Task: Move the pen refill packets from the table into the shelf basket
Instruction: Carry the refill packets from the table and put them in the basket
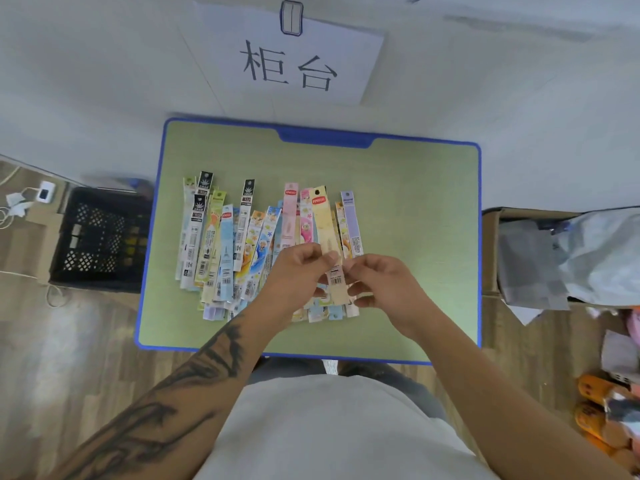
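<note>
Several long, colourful pen refill packets (242, 237) lie spread side by side on a small green table (415, 209) with a blue rim. A yellow packet (323, 220) lies among them, and both hands pinch it near its lower part. My left hand (294, 271) holds it from the left with curled fingers. My right hand (381, 282) pinches it from the right. A black latticed basket (100, 237) stands on the floor left of the table.
A paper sign (291, 60) with two characters hangs on the white wall behind the table. A cardboard box with grey bags (561, 258) stands on the right. Orange slippers (595, 410) lie at the lower right. Cables and a charger (31, 199) lie at the far left.
</note>
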`<state>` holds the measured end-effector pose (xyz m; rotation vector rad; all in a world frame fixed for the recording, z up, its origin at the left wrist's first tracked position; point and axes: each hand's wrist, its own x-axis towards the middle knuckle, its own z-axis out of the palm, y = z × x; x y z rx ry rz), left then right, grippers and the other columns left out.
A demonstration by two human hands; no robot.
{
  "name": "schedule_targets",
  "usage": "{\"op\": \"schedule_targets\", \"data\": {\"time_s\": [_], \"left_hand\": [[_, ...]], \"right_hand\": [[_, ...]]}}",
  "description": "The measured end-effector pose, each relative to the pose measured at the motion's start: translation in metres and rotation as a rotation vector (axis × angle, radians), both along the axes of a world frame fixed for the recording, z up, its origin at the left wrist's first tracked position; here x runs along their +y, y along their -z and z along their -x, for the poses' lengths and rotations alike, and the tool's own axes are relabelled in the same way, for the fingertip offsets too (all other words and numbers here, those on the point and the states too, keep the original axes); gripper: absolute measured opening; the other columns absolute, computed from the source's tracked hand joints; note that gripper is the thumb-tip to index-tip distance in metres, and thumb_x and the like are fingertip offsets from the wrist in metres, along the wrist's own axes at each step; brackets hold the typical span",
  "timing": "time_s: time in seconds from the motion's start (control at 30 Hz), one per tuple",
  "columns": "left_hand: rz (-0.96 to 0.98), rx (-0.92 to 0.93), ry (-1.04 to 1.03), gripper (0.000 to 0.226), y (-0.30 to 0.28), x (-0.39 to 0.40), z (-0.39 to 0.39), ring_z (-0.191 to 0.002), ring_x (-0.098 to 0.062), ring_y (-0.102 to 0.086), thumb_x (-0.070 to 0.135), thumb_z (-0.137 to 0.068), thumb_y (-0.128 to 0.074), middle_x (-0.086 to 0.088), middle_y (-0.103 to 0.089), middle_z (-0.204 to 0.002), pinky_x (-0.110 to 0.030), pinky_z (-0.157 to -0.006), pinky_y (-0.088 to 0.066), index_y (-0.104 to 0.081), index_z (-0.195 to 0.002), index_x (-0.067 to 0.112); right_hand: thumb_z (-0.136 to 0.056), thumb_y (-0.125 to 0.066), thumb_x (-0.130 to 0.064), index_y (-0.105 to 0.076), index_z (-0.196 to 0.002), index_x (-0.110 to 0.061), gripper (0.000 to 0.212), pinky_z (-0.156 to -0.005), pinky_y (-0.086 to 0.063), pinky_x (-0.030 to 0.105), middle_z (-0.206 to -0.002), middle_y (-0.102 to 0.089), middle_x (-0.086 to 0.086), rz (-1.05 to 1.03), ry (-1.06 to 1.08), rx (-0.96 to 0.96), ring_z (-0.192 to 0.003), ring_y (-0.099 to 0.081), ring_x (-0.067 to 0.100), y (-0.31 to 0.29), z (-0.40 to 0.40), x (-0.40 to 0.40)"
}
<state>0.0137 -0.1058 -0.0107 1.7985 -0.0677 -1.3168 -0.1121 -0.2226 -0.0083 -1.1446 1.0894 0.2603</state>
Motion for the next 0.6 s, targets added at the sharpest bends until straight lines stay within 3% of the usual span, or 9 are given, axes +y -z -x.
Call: {"op": "schedule_targets", "data": {"time_s": [0.03, 0.1, 0.2, 0.33, 0.4, 0.47, 0.6], "left_hand": [[-0.018, -0.004, -0.013, 0.016, 0.001, 0.002, -0.002, -0.078, -0.020, -0.074, 0.026, -0.102, -0.066, 0.005, -0.077, -0.079, -0.039, -0.077, -0.062, -0.073, -0.091, 0.017], [-0.064, -0.030, -0.033, 0.014, 0.003, 0.007, -0.005, -0.072, -0.014, -0.067, 0.026, -0.102, -0.066, 0.010, -0.073, -0.074, -0.035, -0.074, -0.061, -0.074, -0.093, 0.018], [-0.095, -0.030, -0.024, 0.013, 0.006, 0.010, -0.007, -0.074, -0.014, -0.062, 0.027, -0.101, -0.067, 0.006, -0.070, -0.079, -0.039, -0.077, -0.062, -0.074, -0.095, 0.018], [-0.098, -0.032, 0.032, 0.014, 0.012, 0.015, -0.004, -0.073, -0.013, -0.060, 0.028, -0.101, -0.067, 0.005, -0.068, -0.080, -0.042, -0.078, -0.061, -0.073, -0.093, 0.019], [-0.086, -0.091, 0.106, 0.022, 0.020, 0.015, -0.003, -0.061, -0.002, -0.057, 0.028, -0.101, -0.066, 0.015, -0.063, -0.065, -0.038, -0.070, -0.056, -0.066, -0.080, 0.022], [-0.083, -0.166, 0.230, 0.032, 0.030, 0.013, 0.000, -0.048, 0.003, -0.049, 0.029, -0.102, -0.065, 0.020, -0.055, -0.052, -0.028, -0.061, -0.041, -0.057, -0.071, 0.023], [-0.046, -0.206, 0.390, 0.032, 0.036, 0.011, 0.003, -0.050, 0.000, -0.046, 0.031, -0.102, -0.064, 0.020, -0.054, -0.053, -0.025, -0.057, -0.034, -0.057, -0.071, 0.028]], "right_hand": [[-0.100, -0.067, -0.030, -0.073, -0.095, -0.012, 0.020, -0.070, -0.054, 0.033, -0.089, -0.075, 0.004, -0.005, 0.047, 0.024, -0.073, -0.065, 0.016, 0.007, -0.003, -0.002], [-0.099, -0.068, -0.032, -0.072, -0.093, -0.014, 0.020, -0.071, -0.053, 0.032, -0.090, -0.075, -0.001, 0.180, 0.063, 0.136, -0.075, -0.067, 0.016, 0.030, -0.011, -0.007], [-0.098, -0.065, -0.041, -0.067, -0.097, -0.019, 0.023, -0.070, -0.047, 0.031, -0.091, -0.070, -0.005, 0.448, -0.027, 0.314, -0.085, -0.067, 0.017, 0.060, -0.023, -0.013], [-0.099, -0.063, -0.037, -0.060, -0.083, -0.017, 0.026, -0.062, -0.044, 0.031, -0.081, -0.064, -0.001, 0.601, -0.173, 0.452, -0.075, -0.061, 0.022, 0.075, -0.032, -0.016], [-0.100, -0.061, -0.032, -0.061, -0.080, -0.016, 0.025, -0.061, -0.044, 0.031, -0.080, -0.064, 0.002, 0.645, -0.205, 0.488, -0.073, -0.060, 0.025, 0.080, -0.034, -0.016], [-0.101, -0.056, -0.028, -0.062, -0.090, -0.015, 0.017, -0.068, -0.046, 0.034, -0.089, -0.064, 0.003, 0.650, -0.251, 0.525, -0.083, -0.061, 0.028, 0.083, -0.036, -0.017], [-0.100, -0.052, -0.022, -0.057, -0.089, -0.015, 0.014, -0.071, -0.044, 0.035, -0.094, -0.062, 0.004, 0.644, -0.203, 0.501, -0.090, -0.059, 0.029, 0.082, -0.030, -0.014]]}}
